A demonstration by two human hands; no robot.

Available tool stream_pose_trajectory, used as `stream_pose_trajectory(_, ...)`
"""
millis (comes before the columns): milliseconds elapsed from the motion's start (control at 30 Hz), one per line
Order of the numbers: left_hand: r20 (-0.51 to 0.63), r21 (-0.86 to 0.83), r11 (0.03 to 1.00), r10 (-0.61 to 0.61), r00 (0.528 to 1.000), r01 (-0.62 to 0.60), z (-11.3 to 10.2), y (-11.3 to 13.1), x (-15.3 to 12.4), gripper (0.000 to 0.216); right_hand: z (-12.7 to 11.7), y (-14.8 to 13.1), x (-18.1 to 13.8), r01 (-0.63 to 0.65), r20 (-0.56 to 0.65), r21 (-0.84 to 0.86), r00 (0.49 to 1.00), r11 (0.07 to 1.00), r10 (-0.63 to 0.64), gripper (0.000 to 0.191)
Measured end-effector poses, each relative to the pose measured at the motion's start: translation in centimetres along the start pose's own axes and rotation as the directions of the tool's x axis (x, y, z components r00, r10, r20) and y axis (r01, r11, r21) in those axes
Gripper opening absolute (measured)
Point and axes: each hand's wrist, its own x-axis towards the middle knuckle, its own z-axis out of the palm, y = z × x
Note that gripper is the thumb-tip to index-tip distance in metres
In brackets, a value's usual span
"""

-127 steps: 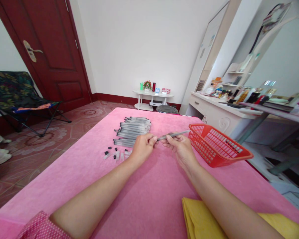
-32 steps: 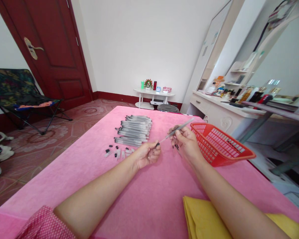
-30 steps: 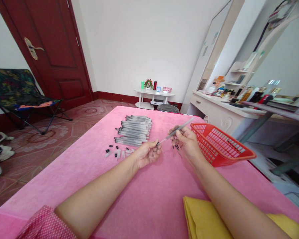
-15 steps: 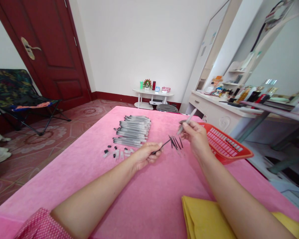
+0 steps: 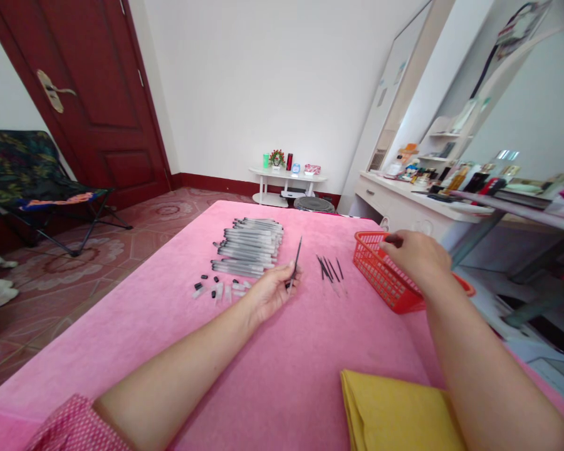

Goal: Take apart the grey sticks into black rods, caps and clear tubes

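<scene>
My left hand [image 5: 276, 289] is closed round a thin dark pen refill [image 5: 297, 254], which points up and away from me. Just beyond that hand lies a stack of clear pen barrels [image 5: 249, 244] with dark ends. Small black plugs [image 5: 203, 277] and clear caps [image 5: 228, 292] are scattered in front of the stack. My right hand [image 5: 416, 254] is over the red plastic basket [image 5: 388, 285], its fingers curled down; what they hold, if anything, is hidden. Between my hands several dark refills [image 5: 329, 269] lie loose on the pink cloth.
The pink cloth [image 5: 282, 376] covers the table. A folded yellow cloth [image 5: 399, 413] lies at the near right, under my right forearm. Beyond the right edge stands a dressing table [image 5: 404, 207] with bottles. A folding chair [image 5: 42, 181] and a red door [image 5: 89, 94] are to the left.
My right hand has moved right, from above the loose refills to over the basket; the pale pen barrel it held is out of sight. The refill in my left hand has tipped more upright.
</scene>
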Motion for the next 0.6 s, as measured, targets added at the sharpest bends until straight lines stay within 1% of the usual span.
stream_pose_trajectory(33, -0.012, 0.007, 1.0, -0.002, 1.0, 0.002, 0.1, 0.0, -0.1, 0.013, 0.2, -1.3, -0.3, 0.037, 0.056, 0.065, 0.998, 0.997, -0.04, 0.019)
stream_pose_trajectory(67, -0.022, 0.017, 1.0, -0.005, 1.0, 0.006, 0.3, -0.1, -0.2, 0.013, 0.5, -2.9, -0.7, 0.073, 0.148, 0.156, 0.984, 0.985, -0.096, 0.019)
stream_pose_trajectory(100, -0.026, 0.031, 0.999, -0.008, 1.0, 0.009, 0.3, -0.2, -0.2, 0.012, 0.8, -4.6, -1.3, 0.112, 0.248, 0.292, 0.95, 0.95, -0.189, 0.021)
stream_pose_trajectory(133, -0.02, 0.048, 0.999, -0.007, 1.0, 0.008, 0.3, -0.3, -0.3, 0.012, 1.2, -6.2, -2.0, 0.113, 0.321, 0.411, 0.911, 0.905, -0.26, 0.022)
stream_pose_trajectory(200, 0.014, 0.081, 0.997, 0.003, 1.0, -0.004, 0.2, -0.6, -0.3, 0.014, 1.9, -9.2, -3.5, 0.065, 0.423, 0.572, 0.831, 0.818, -0.362, 0.025)
stream_pose_trajectory(233, 0.037, 0.094, 0.996, 0.007, 0.999, -0.01, 0.2, -0.8, -0.2, 0.017, 2.3, -10.4, -4.3, 0.039, 0.442, 0.622, 0.807, 0.782, -0.392, 0.024)
stream_pose_trajectory(267, 0.061, 0.106, 0.994, 0.009, 0.998, -0.015, 0.1, -0.9, -0.2, 0.019, 2.7, -11.3, -5.0, 0.01, 0.452, 0.66, 0.793, 0.751, -0.408, 0.022)
stream_pose_trajectory(300, 0.079, 0.117, 0.993, 0.011, 0.997, -0.021, 0.0, -1.0, -0.1, 0.021, 3.0, -12.0, -5.6, -0.024, 0.454, 0.685, 0.796, 0.728, -0.4, 0.022)
stream_pose_trajectory(367, 0.089, 0.149, 0.988, 0.018, 0.996, -0.031, -0.2, -1.1, 0.1, 0.025, 3.6, -12.5, -6.2, -0.08, 0.437, 0.72, 0.824, 0.689, -0.361, 0.022)
stream_pose_trajectory(433, 0.07, 0.189, 0.981, 0.022, 0.997, -0.035, -0.3, -1.0, 0.2, 0.026, 4.0, -12.1, -6.1, -0.145, 0.422, 0.741, 0.86, 0.656, -0.287, 0.024)
stream_pose_trajectory(500, 0.027, 0.205, 0.979, 0.006, 1.0, -0.011, -0.3, -0.7, 0.3, 0.028, 4.5, -11.2, -5.6, -0.222, 0.435, 0.731, 0.881, 0.645, -0.189, 0.027)
stream_pose_trajectory(533, 0.006, 0.199, 0.98, -0.012, 1.0, 0.011, -0.3, -0.5, 0.3, 0.029, 4.7, -10.6, -5.3, -0.249, 0.446, 0.706, 0.883, 0.663, -0.144, 0.028)
stream_pose_trajectory(567, -0.011, 0.185, 0.982, -0.029, 1.0, 0.031, -0.3, -0.2, 0.3, 0.031, 5.0, -10.0, -5.0, -0.254, 0.456, 0.662, 0.883, 0.706, -0.109, 0.029)
stream_pose_trajectory(600, -0.025, 0.169, 0.985, -0.039, 0.999, 0.042, -0.4, 0.1, 0.4, 0.032, 5.3, -9.3, -4.7, -0.234, 0.462, 0.594, 0.883, 0.77, -0.089, 0.03)
